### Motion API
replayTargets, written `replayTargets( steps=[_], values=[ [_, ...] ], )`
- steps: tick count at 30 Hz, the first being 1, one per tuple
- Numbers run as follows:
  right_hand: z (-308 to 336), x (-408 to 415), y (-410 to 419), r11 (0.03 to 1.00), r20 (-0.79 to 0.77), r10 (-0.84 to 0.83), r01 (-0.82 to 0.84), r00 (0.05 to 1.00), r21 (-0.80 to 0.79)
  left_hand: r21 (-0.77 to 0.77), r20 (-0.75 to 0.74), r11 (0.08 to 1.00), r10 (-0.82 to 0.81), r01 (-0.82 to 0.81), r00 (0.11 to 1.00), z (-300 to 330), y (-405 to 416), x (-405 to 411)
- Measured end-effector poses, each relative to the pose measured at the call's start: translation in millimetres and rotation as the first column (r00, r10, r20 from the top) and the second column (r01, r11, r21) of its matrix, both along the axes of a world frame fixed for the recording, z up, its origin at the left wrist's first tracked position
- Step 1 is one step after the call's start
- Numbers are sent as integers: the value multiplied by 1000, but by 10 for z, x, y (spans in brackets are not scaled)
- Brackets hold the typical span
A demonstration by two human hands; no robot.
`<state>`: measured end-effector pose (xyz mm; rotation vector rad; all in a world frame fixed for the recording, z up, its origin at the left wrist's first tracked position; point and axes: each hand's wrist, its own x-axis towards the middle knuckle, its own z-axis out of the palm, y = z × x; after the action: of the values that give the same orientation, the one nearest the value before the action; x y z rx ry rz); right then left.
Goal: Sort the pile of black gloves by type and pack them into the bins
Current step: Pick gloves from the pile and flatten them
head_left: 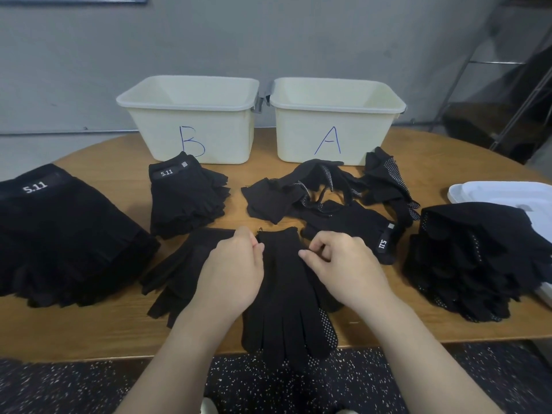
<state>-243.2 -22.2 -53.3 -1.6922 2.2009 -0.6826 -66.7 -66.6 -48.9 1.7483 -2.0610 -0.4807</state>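
The dotted glove [283, 294] lies at the table's [98, 333] near edge, long axis running twelve to six, cuff at twelve, fingers hanging off at six. The left hand [231, 268] pinches the cuff's nine o'clock edge, the right hand [343, 265] its three o'clock edge; both equally near.

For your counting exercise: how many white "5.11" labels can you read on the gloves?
3. One on the big stack at far left, one on the smaller stack before bin B, one on a loose glove right of centre. Others may be hidden.
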Motion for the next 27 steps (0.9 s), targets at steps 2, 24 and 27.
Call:
replayTargets(
  steps=[2, 24, 27],
  values=[
    [-2, -30, 10, 1000, 24, 12, -13, 1000, 26, -14, 14, 1000, 2, -2, 1000, -4, 3, -14],
    [115, 5, 719, 988, 185, 52, -77, 981, 135, -140, 13, 989, -47, 48, 999, -88, 155, -10],
    [119, 32, 679, 989, 170, 22, -46, 985, 140, -144, 16, 988, -47, 49, 999, -100, 155, -2]
  ],
)
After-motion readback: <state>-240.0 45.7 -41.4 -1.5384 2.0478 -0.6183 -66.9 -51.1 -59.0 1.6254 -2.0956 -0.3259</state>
